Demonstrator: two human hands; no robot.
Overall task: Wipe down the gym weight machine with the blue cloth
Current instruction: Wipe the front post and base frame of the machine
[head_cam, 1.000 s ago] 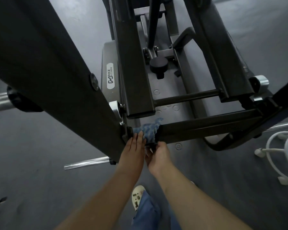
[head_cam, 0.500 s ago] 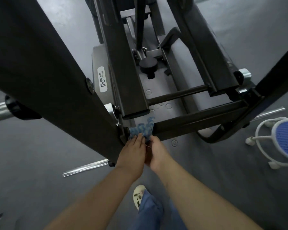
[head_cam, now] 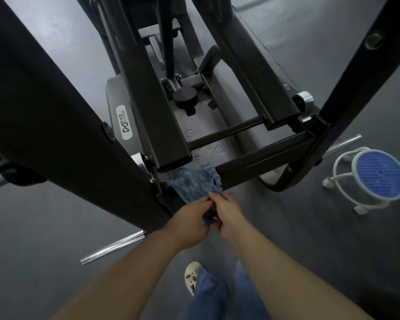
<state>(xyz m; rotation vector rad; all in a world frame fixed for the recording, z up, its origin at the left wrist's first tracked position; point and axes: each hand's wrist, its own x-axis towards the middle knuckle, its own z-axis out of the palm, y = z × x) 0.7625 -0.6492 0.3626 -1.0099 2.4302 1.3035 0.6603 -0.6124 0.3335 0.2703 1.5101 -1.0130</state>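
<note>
Both hands, left hand (head_cam: 189, 219) and right hand (head_cam: 226, 212), pinch the blue cloth (head_cam: 194, 182) draped over the crossbar (head_cam: 263, 163), which may snag at the joint.

Grey floor (head_cam: 56, 227) carries the machine base (head_cam: 116, 98) (logo-stickered) and stool (head_cam: 346, 181).

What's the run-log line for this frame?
phase: wiping | blue cloth: draped over crossbar | left hand: pinching cloth | right hand: pinching cloth
</note>
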